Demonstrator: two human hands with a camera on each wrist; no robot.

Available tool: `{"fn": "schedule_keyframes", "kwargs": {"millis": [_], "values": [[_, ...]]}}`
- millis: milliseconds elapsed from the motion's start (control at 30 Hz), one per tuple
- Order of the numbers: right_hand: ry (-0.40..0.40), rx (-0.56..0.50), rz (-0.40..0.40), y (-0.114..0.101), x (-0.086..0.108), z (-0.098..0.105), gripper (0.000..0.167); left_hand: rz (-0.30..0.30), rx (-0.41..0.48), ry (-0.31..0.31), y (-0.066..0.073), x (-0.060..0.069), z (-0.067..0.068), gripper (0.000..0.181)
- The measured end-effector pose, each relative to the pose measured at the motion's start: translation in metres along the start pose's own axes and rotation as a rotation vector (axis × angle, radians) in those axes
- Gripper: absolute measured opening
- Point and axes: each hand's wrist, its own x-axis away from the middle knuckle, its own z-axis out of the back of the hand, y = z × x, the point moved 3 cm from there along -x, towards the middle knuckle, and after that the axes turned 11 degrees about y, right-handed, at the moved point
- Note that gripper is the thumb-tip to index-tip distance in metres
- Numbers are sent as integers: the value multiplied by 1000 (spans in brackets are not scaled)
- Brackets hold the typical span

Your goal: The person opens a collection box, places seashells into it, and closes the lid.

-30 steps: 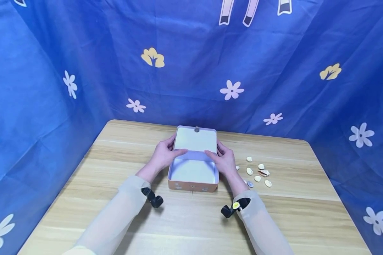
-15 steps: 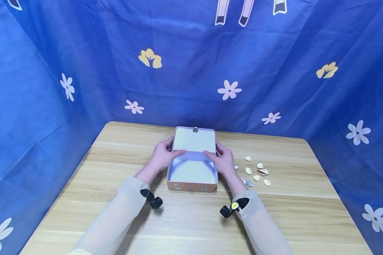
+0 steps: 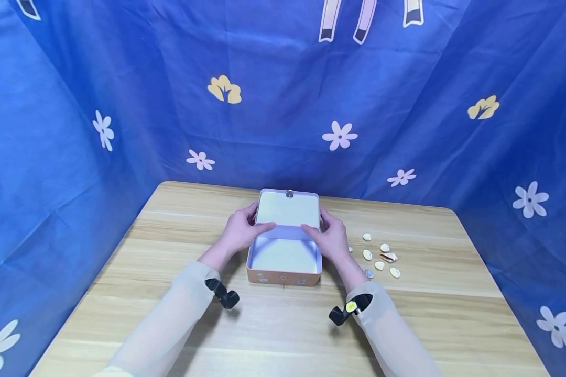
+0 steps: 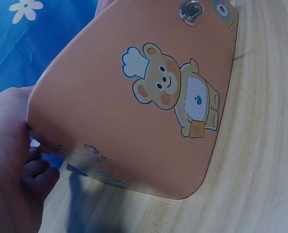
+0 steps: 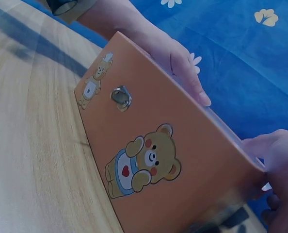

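Note:
An orange tin box point(image 3: 284, 278) with teddy bear pictures and a metal clasp stands on the table, its lid point(image 3: 287, 208) raised and leaning back. The pale inner floor point(image 3: 284, 255) shows bare. At the box's left side, my left hand point(image 3: 238, 230) grips the wall near the hinge, thumb over the inner edge. My right hand point(image 3: 332, 238) holds the opposite side in the same way. In the left wrist view the left hand point(image 4: 10, 145) is at the box's corner; the right wrist view shows the right hand point(image 5: 284, 167) on its edge. Most fingers are hidden behind the walls.
Several small white shells point(image 3: 379, 266) lie on the wooden table point(image 3: 283, 335) to the right, with a brownish pointed shell point(image 3: 389, 257) and a bluish one point(image 3: 369, 274) among them. A blue patterned curtain point(image 3: 283, 104) encloses the back and sides.

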Motion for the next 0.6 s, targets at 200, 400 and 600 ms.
{"fn": "schedule_keyframes", "kwargs": {"millis": [200, 400, 600], "values": [[25, -19, -7, -7, 1, 6, 76, -36, -29, 19, 4, 0, 3, 90], [51, -44, -22, -10, 3, 14, 72, -43, -77, 17, 10, 4, 8, 93], [50, -51, 42, -16, 6, 23, 61, -79, -123, 13, 18, 10, 14, 97]]}}
